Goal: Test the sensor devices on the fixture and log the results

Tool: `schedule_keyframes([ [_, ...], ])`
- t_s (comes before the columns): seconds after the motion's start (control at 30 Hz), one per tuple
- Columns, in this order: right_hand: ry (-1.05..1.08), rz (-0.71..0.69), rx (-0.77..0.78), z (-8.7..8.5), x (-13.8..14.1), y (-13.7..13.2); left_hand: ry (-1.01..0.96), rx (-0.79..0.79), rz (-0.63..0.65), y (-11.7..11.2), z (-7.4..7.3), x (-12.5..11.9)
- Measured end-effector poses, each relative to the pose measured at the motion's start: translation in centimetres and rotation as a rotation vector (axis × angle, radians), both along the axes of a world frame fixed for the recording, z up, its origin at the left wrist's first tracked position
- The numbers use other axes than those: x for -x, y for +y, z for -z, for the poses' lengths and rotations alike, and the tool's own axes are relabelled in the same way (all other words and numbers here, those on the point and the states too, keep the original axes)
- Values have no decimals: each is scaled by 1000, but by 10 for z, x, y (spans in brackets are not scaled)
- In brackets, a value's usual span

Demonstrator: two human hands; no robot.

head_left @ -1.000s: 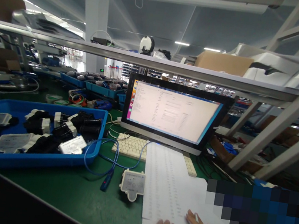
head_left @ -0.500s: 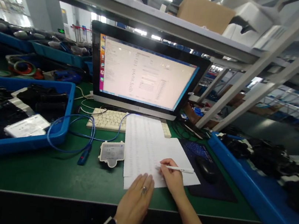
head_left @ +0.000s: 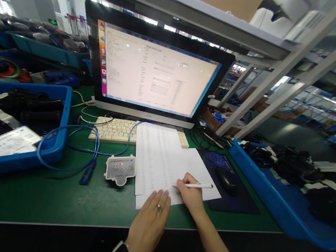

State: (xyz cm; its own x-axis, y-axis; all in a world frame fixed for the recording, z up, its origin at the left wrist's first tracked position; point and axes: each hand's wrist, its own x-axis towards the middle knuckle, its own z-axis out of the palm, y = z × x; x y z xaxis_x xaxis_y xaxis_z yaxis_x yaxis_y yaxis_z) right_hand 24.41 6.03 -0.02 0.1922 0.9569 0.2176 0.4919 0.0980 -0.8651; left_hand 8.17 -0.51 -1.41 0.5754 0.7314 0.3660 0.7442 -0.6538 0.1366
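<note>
Two overlapping sheets of paper (head_left: 158, 158), the upper one printed with columns of small text, lie on the green desk top. My left hand (head_left: 151, 216), with a ring and a watch, rests flat on their lower edge, fingers stretched out. A white pen (head_left: 198, 185) is pinched in my right hand (head_left: 191, 192), its tip at the right part of the printed sheet. Left of the paper sits a small white device (head_left: 120, 169) with a grey label and a lit orange spot. Beside it lies a blue USB plug (head_left: 87, 173) with a red light, on a blue cable.
A monitor (head_left: 153, 73) stands behind a cream keyboard (head_left: 113, 130), partly covered by the paper. A black mouse (head_left: 225, 181) rests on a dark mouse pad (head_left: 239, 206). Blue bins (head_left: 64, 127) of black parts flank the desk. Metal shelf posts (head_left: 276, 79) rise at the right.
The view has shifted and tilted slightly. The orange spot on the white device is now visible. My left hand stays flat on the paper and my right hand keeps the pen at the sheet.
</note>
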Motion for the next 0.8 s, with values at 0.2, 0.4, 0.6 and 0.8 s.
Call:
schedule_keyframes([
  [0.2, -18, -21, -16, -2, 0, 1, -2, 27, 4, 1, -1, 0],
  [0.4, -25, -13, -21, -1, 0, 1, 17, 47, 2, 0, 0, 0],
  [0.6, -25, -9, -16, 2, -2, 1, 7, 17, -7, -1, -2, 0],
  [0.8, -38, -5, -21, 3, -3, 0, -3, 17, -9, -1, -4, 1],
])
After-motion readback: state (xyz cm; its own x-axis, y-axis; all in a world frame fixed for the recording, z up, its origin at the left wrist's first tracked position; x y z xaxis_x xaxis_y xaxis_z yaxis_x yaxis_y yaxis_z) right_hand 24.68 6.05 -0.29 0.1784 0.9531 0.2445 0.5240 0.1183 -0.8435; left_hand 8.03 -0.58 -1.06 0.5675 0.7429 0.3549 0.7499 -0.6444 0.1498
